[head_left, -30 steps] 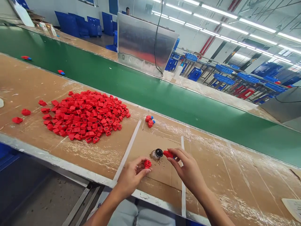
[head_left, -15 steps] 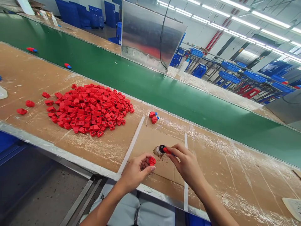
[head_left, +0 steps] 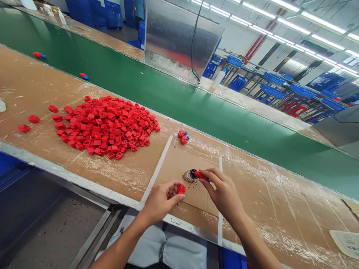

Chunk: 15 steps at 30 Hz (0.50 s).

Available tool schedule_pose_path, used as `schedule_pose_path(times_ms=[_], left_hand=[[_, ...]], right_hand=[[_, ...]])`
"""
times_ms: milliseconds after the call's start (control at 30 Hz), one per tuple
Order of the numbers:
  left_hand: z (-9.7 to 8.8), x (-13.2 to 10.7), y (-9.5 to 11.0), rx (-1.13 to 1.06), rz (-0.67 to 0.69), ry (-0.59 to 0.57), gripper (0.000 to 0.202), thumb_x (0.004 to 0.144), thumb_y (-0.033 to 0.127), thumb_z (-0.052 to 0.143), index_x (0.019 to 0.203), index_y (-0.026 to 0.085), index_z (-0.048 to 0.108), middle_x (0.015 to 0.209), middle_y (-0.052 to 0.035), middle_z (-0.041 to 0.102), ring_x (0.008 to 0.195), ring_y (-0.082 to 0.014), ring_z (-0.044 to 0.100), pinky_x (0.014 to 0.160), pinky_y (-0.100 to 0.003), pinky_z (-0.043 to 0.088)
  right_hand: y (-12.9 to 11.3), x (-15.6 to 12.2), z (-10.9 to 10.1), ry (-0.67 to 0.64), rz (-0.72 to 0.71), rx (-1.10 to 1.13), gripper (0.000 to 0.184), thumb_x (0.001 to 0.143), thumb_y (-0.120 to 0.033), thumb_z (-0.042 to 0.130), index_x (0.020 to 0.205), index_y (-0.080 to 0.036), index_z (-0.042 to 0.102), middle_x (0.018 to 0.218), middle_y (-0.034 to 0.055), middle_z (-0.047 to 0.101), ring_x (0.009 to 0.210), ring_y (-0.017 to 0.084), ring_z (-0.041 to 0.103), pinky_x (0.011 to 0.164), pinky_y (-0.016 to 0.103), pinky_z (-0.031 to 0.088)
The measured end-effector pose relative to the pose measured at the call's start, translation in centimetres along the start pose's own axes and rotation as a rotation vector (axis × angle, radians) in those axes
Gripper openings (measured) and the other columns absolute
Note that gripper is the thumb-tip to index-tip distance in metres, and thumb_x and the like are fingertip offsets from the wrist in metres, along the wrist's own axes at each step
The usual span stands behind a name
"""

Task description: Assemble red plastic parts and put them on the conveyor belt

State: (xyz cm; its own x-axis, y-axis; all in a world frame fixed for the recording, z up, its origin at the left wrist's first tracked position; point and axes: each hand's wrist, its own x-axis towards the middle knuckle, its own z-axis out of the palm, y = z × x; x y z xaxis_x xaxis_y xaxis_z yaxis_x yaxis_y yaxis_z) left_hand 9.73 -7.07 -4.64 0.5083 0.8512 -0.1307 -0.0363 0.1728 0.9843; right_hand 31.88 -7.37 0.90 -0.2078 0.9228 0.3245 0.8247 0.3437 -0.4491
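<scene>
My left hand (head_left: 165, 200) pinches a small red plastic block (head_left: 181, 188) between thumb and fingers, with a square opening in its face. My right hand (head_left: 221, 185) grips a red piece (head_left: 199, 175) with some blue showing under the fingers. Its red tip is at the edge of a small round black-rimmed pot (head_left: 193, 173); whether it touches cannot be made out. Dark specks lie around the pot on a cardboard sheet (head_left: 179, 158). Just beyond it, two red pieces with blue ends (head_left: 183, 139) rest on the table.
A big heap of red blocks (head_left: 105, 127) covers the table to the left, with several strays beside it. Behind runs a green conveyor belt (head_left: 126, 89) carrying two red-and-blue pieces. A metal panel (head_left: 179, 41) stands beyond. Far back, a person (head_left: 138, 13) is partly visible.
The red piece in my right hand has tilted flatter and shifted slightly at the pot's rim. My left hand keeps its block almost still. A person has appeared in the background.
</scene>
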Motion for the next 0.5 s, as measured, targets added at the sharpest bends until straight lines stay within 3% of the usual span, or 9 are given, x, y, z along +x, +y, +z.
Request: schedule_pose_path(times_ms=[233,367,500], left_hand=[[-0.1,0.1,-0.1,-0.053,-0.034,-0.067,0.024,0.086,0.032,0.065,0.107,0.019,0.064,0.079,0.0012,0.058,0.071,-0.0137,0.055,0.066,-0.023,0.045],[-0.2,0.2,0.0,-0.119,-0.096,-0.15,0.026,0.085,0.029,0.065,0.109,0.018,0.064,0.081,0.0012,0.059,0.067,-0.012,0.058,0.065,-0.023,0.046],[-0.2,0.3,0.0,-0.152,-0.11,-0.158,0.03,0.083,0.028,0.065,0.111,0.017,0.063,0.081,0.0009,0.059,0.065,-0.0116,0.058,0.063,-0.023,0.046]], right_hand=[[0.3,-0.3,-0.5,-0.03,0.533,0.685,0.047,0.084,-0.058,0.068,0.111,-0.02,0.068,0.103,0.0104,0.073,0.09,0.024,0.066,0.076,0.037,0.055],[0.5,-1.0,-0.2,-0.036,0.656,0.891,0.049,0.078,-0.06,0.074,0.105,-0.019,0.071,0.098,0.0096,0.072,0.079,0.019,0.063,0.068,0.031,0.052],[-0.1,-2.0,0.1,-0.039,0.707,1.024,0.046,0.076,-0.058,0.077,0.103,-0.02,0.07,0.103,0.0088,0.071,0.08,0.018,0.062,0.07,0.029,0.052]])
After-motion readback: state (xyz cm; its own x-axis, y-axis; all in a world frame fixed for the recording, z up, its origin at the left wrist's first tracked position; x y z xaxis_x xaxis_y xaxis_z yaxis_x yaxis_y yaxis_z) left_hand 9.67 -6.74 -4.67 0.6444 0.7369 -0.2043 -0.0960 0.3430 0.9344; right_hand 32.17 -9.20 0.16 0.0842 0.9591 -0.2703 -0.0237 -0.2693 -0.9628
